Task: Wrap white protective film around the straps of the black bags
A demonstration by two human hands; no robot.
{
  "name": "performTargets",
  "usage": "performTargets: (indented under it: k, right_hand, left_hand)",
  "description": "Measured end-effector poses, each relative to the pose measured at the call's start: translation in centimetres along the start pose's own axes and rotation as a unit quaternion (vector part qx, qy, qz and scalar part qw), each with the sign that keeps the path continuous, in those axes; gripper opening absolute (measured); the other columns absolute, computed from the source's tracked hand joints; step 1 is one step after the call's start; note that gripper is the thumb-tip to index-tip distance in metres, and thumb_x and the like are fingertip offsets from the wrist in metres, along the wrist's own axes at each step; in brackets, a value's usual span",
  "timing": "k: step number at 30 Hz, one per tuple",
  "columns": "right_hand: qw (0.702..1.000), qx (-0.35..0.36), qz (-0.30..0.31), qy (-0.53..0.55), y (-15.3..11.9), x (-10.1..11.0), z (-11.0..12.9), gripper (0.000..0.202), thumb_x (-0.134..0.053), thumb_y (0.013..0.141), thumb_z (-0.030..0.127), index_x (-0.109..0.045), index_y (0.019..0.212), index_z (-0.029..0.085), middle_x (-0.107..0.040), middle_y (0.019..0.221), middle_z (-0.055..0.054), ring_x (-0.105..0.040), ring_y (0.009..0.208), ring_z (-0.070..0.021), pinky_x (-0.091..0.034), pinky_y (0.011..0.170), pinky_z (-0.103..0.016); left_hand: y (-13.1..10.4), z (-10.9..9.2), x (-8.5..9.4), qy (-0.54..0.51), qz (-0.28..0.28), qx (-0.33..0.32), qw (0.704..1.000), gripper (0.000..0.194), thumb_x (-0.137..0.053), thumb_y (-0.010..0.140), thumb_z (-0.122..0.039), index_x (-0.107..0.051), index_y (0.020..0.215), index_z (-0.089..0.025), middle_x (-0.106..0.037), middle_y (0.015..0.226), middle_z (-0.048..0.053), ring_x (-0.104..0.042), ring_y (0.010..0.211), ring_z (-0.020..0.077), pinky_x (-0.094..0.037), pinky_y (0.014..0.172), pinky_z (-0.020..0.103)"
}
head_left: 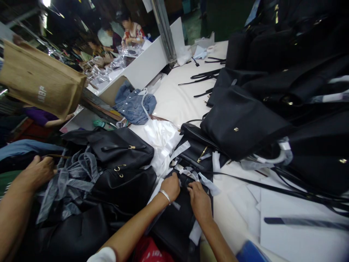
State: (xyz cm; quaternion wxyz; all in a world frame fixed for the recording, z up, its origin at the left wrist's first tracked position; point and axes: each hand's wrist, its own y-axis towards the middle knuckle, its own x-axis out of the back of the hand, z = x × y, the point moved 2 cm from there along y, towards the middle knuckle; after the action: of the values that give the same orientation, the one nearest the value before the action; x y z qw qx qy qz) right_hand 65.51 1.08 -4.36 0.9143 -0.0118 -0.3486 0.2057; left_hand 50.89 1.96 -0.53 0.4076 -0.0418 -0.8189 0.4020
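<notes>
A black bag (171,227) lies upright against my body at the table's front edge, with strips of white wrapping round its top. My left hand (170,188), a white band at its wrist, is closed on the bag's top edge. Just to the right, my right hand (200,202) has its fingers bent and pinching the same top edge, near a strap. What exactly lies between the fingertips is hidden. Beyond my hands sits another black bag with a gold zip (201,154), and crumpled white wrapping (160,140) is heaped beside it.
Black bags (122,145) are piled on the left, where a co-worker's hand (38,171) reaches in near translucent wrapping strips (79,174). More black bags (242,120) crowd the right. A denim garment (136,103), loose straps (204,75) and white sheets (300,233) lie on the table.
</notes>
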Motion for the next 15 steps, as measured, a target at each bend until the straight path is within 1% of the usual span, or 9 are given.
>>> performTargets:
  k: [2, 4, 5, 7, 9, 10, 11, 13, 15]
  right_hand:
    - [1.000, -0.004, -0.013, -0.001, 0.0, -0.5, 0.2, 0.019, -0.041, 0.091, 0.016, -0.056, 0.103, 0.019, -0.059, 0.104, -0.008, -0.060, 0.091, -0.0197, -0.047, 0.077, -0.029]
    - [1.000, -0.003, -0.027, 0.010, -0.1, -0.9, 0.2, 0.019, -0.042, 0.090, 0.014, -0.056, 0.103, 0.018, -0.059, 0.103, -0.008, -0.060, 0.092, -0.0205, -0.048, 0.079, -0.031]
    - [0.999, -0.002, -0.033, 0.019, -0.1, -1.0, 0.1, 0.020, -0.042, 0.089, 0.014, -0.056, 0.103, 0.018, -0.059, 0.103, -0.008, -0.059, 0.093, -0.0206, -0.048, 0.081, -0.031]
    - [0.998, 0.004, -0.038, 0.040, -0.1, -1.1, -0.4, 0.020, -0.042, 0.089, 0.013, -0.056, 0.103, 0.017, -0.059, 0.102, -0.009, -0.059, 0.095, -0.0208, -0.048, 0.083, -0.032]
    - [0.998, 0.019, -0.026, 0.062, -0.1, -1.0, -1.0, 0.023, -0.042, 0.088, 0.013, -0.056, 0.106, 0.018, -0.058, 0.105, -0.009, -0.059, 0.096, -0.0209, -0.048, 0.083, -0.033]
    - [0.997, 0.029, -0.014, 0.069, 0.0, -0.9, -1.2, 0.026, -0.043, 0.088, 0.013, -0.054, 0.111, 0.018, -0.058, 0.107, -0.009, -0.059, 0.097, -0.0209, -0.049, 0.083, -0.033]
    - [0.997, 0.040, 0.000, 0.073, 0.1, -0.7, -1.5, 0.030, -0.043, 0.088, 0.013, -0.053, 0.116, 0.019, -0.057, 0.109, -0.009, -0.060, 0.098, -0.0207, -0.050, 0.082, -0.033]
    - [0.995, 0.057, 0.033, 0.072, 0.4, -0.4, -1.7, 0.038, -0.041, 0.088, 0.011, -0.050, 0.123, 0.022, -0.056, 0.113, -0.009, -0.060, 0.098, -0.0191, -0.051, 0.081, -0.031]
    - [0.994, 0.059, 0.065, 0.059, 0.8, -0.2, -1.6, 0.039, -0.039, 0.089, 0.009, -0.052, 0.122, 0.024, -0.056, 0.112, -0.008, -0.061, 0.097, -0.0168, -0.051, 0.079, -0.027]
  left_hand:
    - [-0.5, -0.6, -0.4, 0.032, -0.028, -0.009, 0.999, 0.031, -0.044, 0.084, -0.016, -0.043, 0.114, -0.007, -0.061, 0.107, 0.029, -0.056, 0.110, 0.0381, -0.038, 0.093, 0.052]
    - [-0.6, -0.8, -0.7, 0.046, -0.037, -0.015, 0.998, 0.032, -0.046, 0.083, -0.016, -0.043, 0.113, -0.006, -0.059, 0.107, 0.031, -0.053, 0.113, 0.0414, -0.035, 0.095, 0.056]
    - [-0.4, -0.9, -0.9, 0.044, -0.035, -0.017, 0.998, 0.030, -0.046, 0.082, -0.015, -0.043, 0.111, -0.007, -0.060, 0.106, 0.031, -0.054, 0.112, 0.0412, -0.036, 0.094, 0.056]
    - [0.0, -0.6, -1.0, 0.019, -0.017, -0.016, 1.000, 0.024, -0.046, 0.082, -0.015, -0.044, 0.105, -0.009, -0.063, 0.100, 0.027, -0.061, 0.104, 0.0368, -0.043, 0.089, 0.050]
    - [0.5, -0.2, -1.0, -0.025, 0.017, -0.010, 0.999, 0.014, -0.040, 0.086, -0.017, -0.042, 0.100, -0.012, -0.068, 0.087, 0.020, -0.068, 0.086, 0.0287, -0.051, 0.076, 0.041]
    - [0.7, 0.1, -1.0, -0.047, 0.038, -0.008, 0.998, 0.011, -0.035, 0.088, -0.018, -0.041, 0.097, -0.014, -0.069, 0.081, 0.015, -0.070, 0.076, 0.0246, -0.053, 0.069, 0.036]
    - [0.8, 0.4, -1.1, -0.076, 0.056, -0.005, 0.996, 0.011, -0.030, 0.090, -0.019, -0.039, 0.096, -0.015, -0.069, 0.076, 0.012, -0.070, 0.068, 0.0212, -0.054, 0.063, 0.033]
    - [1.0, 0.9, -1.2, -0.157, 0.078, -0.003, 0.985, 0.013, -0.024, 0.092, -0.022, -0.036, 0.093, -0.017, -0.069, 0.073, 0.008, -0.069, 0.061, 0.0175, -0.053, 0.056, 0.027]
    - [1.1, 1.2, -1.5, -0.214, 0.074, -0.008, 0.974, 0.014, -0.025, 0.093, -0.029, -0.035, 0.092, -0.018, -0.067, 0.070, 0.006, -0.068, 0.058, 0.0163, -0.051, 0.052, 0.025]
